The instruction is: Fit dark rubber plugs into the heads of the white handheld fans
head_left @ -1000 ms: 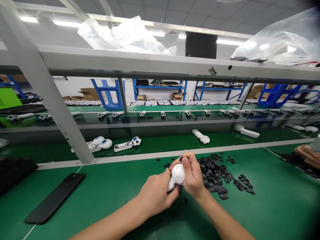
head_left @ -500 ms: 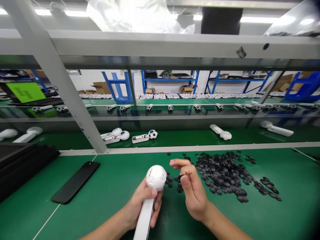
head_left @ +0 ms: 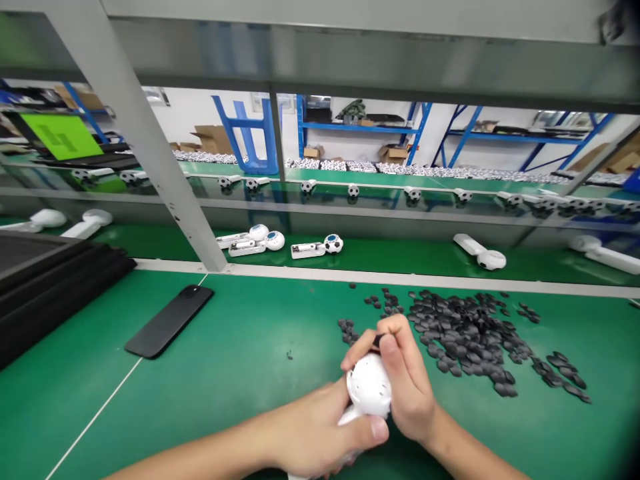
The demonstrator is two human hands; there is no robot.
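My left hand (head_left: 317,427) is wrapped round a white ball-headed device (head_left: 370,385), its round head facing up and its handle mostly hidden under my palm. Small slots mark the white ball. My right hand (head_left: 414,397) is closed in a pinch on a small black piece (head_left: 379,340), right at the far upper side of the ball. Whether that piece touches the ball I cannot tell. Beyond my right hand lies a spread pile of similar black pieces (head_left: 465,333) on the green table.
A black phone (head_left: 170,321) lies at left, beside a dark stack (head_left: 55,300). A slanted grey post (head_left: 155,153) rises from the table's back rail. Behind the rail lie more white devices (head_left: 307,250), some with black-and-white football heads. A grey beam (head_left: 350,60) crosses above.
My right hand has come left with the black piece to the ball. My left hand has turned the device, hiding more of its handle. The view has tilted down.
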